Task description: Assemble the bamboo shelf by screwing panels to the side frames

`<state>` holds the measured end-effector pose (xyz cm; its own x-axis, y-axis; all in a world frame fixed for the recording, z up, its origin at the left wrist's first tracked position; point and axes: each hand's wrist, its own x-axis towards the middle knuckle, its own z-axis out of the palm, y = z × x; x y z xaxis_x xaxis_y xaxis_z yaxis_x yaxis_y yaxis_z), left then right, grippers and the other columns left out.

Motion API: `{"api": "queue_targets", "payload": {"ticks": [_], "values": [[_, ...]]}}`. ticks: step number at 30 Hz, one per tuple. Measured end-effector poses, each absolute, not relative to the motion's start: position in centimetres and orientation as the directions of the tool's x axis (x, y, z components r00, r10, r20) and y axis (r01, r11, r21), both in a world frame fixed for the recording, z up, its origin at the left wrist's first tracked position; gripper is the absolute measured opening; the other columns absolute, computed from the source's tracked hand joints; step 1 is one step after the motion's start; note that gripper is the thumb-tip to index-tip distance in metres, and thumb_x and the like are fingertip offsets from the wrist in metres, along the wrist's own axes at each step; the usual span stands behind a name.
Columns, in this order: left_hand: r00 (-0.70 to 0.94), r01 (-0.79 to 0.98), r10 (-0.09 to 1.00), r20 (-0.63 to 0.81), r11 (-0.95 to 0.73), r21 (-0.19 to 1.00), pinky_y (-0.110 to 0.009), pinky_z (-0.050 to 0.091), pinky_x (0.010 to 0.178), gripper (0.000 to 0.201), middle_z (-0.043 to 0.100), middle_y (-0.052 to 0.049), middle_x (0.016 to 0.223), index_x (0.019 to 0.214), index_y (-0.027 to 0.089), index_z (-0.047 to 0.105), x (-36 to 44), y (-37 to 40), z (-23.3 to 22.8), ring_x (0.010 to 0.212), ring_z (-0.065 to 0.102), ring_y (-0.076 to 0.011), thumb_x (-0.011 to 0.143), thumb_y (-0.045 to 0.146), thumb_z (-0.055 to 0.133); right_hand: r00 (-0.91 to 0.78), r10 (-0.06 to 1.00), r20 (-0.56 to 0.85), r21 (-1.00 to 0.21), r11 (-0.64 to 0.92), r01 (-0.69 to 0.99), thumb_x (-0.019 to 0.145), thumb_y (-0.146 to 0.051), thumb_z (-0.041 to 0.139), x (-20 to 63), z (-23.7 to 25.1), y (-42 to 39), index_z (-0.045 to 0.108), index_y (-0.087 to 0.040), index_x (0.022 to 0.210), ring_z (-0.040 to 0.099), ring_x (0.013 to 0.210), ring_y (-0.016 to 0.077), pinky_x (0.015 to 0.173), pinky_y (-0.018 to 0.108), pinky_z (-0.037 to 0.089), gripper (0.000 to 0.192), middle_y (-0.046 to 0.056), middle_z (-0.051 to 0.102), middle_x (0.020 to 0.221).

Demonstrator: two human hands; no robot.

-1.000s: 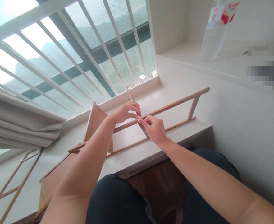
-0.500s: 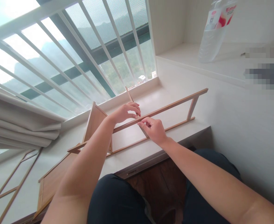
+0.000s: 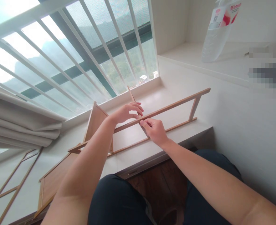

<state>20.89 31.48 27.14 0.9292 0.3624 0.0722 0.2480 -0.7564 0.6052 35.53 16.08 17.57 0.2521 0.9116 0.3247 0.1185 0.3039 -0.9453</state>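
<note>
A wooden frame (image 3: pixel 175 106) with two long rails and crosspieces stands on the white sill in front of me. My left hand (image 3: pixel 128 113) reaches over the upper rail from behind, its thumb and curved fingers around the joint where a thin wooden crosspiece (image 3: pixel 131 93) meets it. On the near side of that joint is my right hand (image 3: pixel 156 130), thumb and forefinger pinched together against the rail. Whatever lies between those fingertips is too small or hidden to name. A wooden panel (image 3: pixel 96 120) stands at the frame's left part, partly behind my left forearm.
Further left are another wooden panel (image 3: pixel 58 175) and a ladder-like wooden frame (image 3: pixel 7 193). A plastic bottle (image 3: pixel 215 40) stands on the ledge at upper right. White window bars (image 3: pixel 100 34) and a grey curtain (image 3: pixel 18 120) border the sill (image 3: pixel 128 162).
The right fingertips have shifted very slightly at the joint. The left hand stays in place on the frame, and the view has moved a little.
</note>
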Motion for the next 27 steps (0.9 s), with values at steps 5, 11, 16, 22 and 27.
{"api": "queue_targets", "payload": {"ticks": [5, 11, 16, 22, 27], "values": [[0.931, 0.241, 0.358, 0.074, -0.752, 0.613, -0.050, 0.036, 0.124, 0.026, 0.074, -0.011, 0.116, 0.094, 0.024, 0.081, 20.91, 31.55, 27.11, 0.133, 0.056, -0.0295, 0.088, 0.048, 0.074, 0.224, 0.939, 0.261, -0.964, 0.265, 0.014, 0.097, -0.052, 0.061, 35.40, 17.26, 16.14, 0.076, -0.016, 0.085, 0.045, 0.049, 0.0136, 0.054, 0.027, 0.037, 0.040, -0.004, 0.048, 0.047], [0.916, 0.271, 0.395, 0.065, -0.731, 0.626, -0.049, 0.043, 0.119, 0.025, 0.073, -0.012, 0.122, 0.098, 0.026, 0.083, 20.62, 31.48, 27.32, 0.138, 0.053, -0.0318, 0.085, 0.046, 0.077, 0.214, 0.939, 0.268, -0.963, 0.267, 0.035, 0.095, -0.051, 0.063, 35.59, 16.95, 16.16, 0.073, -0.017, 0.084, 0.045, 0.050, 0.0134, 0.055, 0.027, 0.038, 0.037, -0.004, 0.049, 0.048], [0.902, 0.291, 0.428, 0.063, -0.708, 0.643, -0.049, 0.043, 0.119, 0.029, 0.071, -0.012, 0.128, 0.102, 0.027, 0.083, 20.44, 31.35, 27.29, 0.143, 0.051, -0.0332, 0.082, 0.047, 0.081, 0.200, 0.937, 0.285, -0.958, 0.278, 0.064, 0.095, -0.048, 0.064, 35.72, 16.88, 16.02, 0.074, -0.017, 0.085, 0.046, 0.051, 0.0139, 0.056, 0.027, 0.039, 0.034, -0.004, 0.049, 0.048], [0.887, 0.299, 0.456, 0.077, -0.693, 0.656, -0.052, 0.040, 0.122, 0.034, 0.071, -0.011, 0.132, 0.104, 0.027, 0.082, 20.49, 31.26, 27.24, 0.146, 0.049, -0.0344, 0.078, 0.050, 0.084, 0.200, 0.932, 0.303, -0.952, 0.286, 0.113, 0.096, -0.049, 0.063, 35.87, 16.84, 16.00, 0.075, -0.017, 0.086, 0.047, 0.053, 0.0149, 0.056, 0.027, 0.039, 0.035, -0.003, 0.049, 0.050], [0.875, 0.313, 0.478, 0.081, -0.685, 0.657, -0.054, 0.040, 0.122, 0.034, 0.071, -0.012, 0.132, 0.100, 0.027, 0.083, 20.55, 31.08, 27.34, 0.146, 0.048, -0.0357, 0.077, 0.052, 0.085, 0.217, 0.926, 0.308, -0.949, 0.282, 0.141, 0.097, -0.051, 0.062, 35.98, 16.90, 16.06, 0.075, -0.017, 0.085, 0.046, 0.053, 0.0139, 0.056, 0.027, 0.038, 0.038, -0.003, 0.050, 0.052]]}}
